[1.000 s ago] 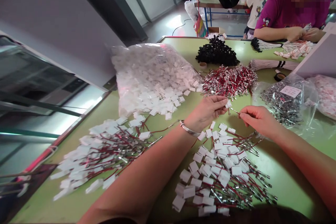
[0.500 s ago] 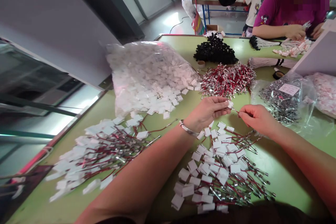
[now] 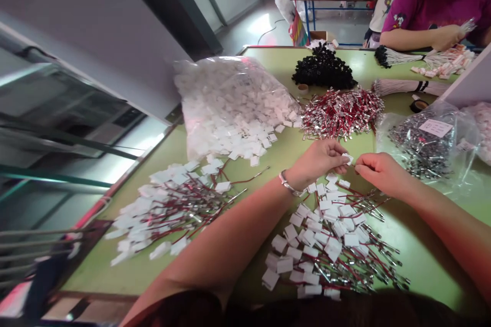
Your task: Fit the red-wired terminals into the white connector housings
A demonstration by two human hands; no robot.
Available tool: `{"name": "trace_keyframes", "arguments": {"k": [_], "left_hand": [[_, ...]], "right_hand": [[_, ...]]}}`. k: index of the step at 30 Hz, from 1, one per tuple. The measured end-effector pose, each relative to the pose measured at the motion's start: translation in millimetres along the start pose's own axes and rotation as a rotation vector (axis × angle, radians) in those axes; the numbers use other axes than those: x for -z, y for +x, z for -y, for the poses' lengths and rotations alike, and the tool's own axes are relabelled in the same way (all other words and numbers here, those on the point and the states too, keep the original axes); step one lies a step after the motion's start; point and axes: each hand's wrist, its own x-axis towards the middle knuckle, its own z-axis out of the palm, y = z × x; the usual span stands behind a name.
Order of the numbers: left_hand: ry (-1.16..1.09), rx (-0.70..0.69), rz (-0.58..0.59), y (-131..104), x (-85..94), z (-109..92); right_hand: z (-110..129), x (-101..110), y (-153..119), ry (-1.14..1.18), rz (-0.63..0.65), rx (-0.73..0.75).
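Note:
My left hand (image 3: 322,161) pinches a small white plastic connector housing (image 3: 347,159) between thumb and fingers. Close to its right side, my right hand (image 3: 378,169) is closed in a pinch on a thin red wire, now mostly hidden by the fingertips. Under both hands lies a pile of white housings with short red wires (image 3: 333,245), their metal ends pointing right. Another such heap (image 3: 164,209) spreads to the left of my left forearm. Beyond my hands is a mound of loose red wires with silvery terminals (image 3: 341,112).
A clear bag of white housings (image 3: 233,107) spills open at the left. Black parts (image 3: 324,69) are heaped behind the red wires. At right lie a bag of metal parts (image 3: 422,143), black tape (image 3: 419,106) and bundled white wires (image 3: 410,87). A co-worker in purple (image 3: 418,2) sits opposite.
My right hand has come closer to the housing, and the short stretch of red wire between the hands no longer shows. The whole view has shifted slightly, moving things rightward.

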Motion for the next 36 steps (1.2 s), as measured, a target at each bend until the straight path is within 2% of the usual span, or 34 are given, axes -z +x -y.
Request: {"name": "trace_keyframes", "arguments": {"k": [3, 7, 10, 13, 16, 20, 27, 30, 33, 36], "left_hand": [[-0.029, 0.017, 0.026, 0.7, 0.8, 3.6], [0.081, -0.002, 0.025, -0.1, 0.3, 4.1], [0.208, -0.06, -0.014, -1.4, 1.5, 0.3], [0.197, -0.087, 0.024, -1.8, 5.8, -3.1], [0.122, -0.066, 0.075, -1.3, 8.6, -3.1], [0.083, -0.018, 0.087, -2.5, 6.7, -3.6], [0.216, -0.001, 0.077, -8.5, 7.1, -14.1], [0.148, 0.013, 0.126, -6.7, 9.1, -10.7], [0.015, 0.03, 0.123, -3.6, 9.4, -3.8], [-0.1, 0.039, 0.109, -2.0, 6.1, 1.6]], "right_hand": [[-3.4, -7.5, 0.4, -0.026, -0.016, 0.024], [-5.1, -14.5, 0.7, -0.057, -0.006, 0.057], [-6.4, -13.2, 0.4, -0.035, -0.035, 0.059], [-5.8, -7.8, -0.4, 0.011, -0.054, 0.095], [-3.4, -6.1, -1.7, 0.033, -0.049, 0.132], [-3.4, -11.0, -1.9, 0.014, -0.026, 0.156], [-5.9, -6.2, 0.1, 0.052, 0.031, 0.123], [-3.8, -3.5, -0.2, 0.078, 0.025, 0.104], [-2.8, -3.3, -1.1, 0.075, 0.013, 0.116], [-3.0, -4.7, -2.3, 0.025, -0.067, 0.15]]}}
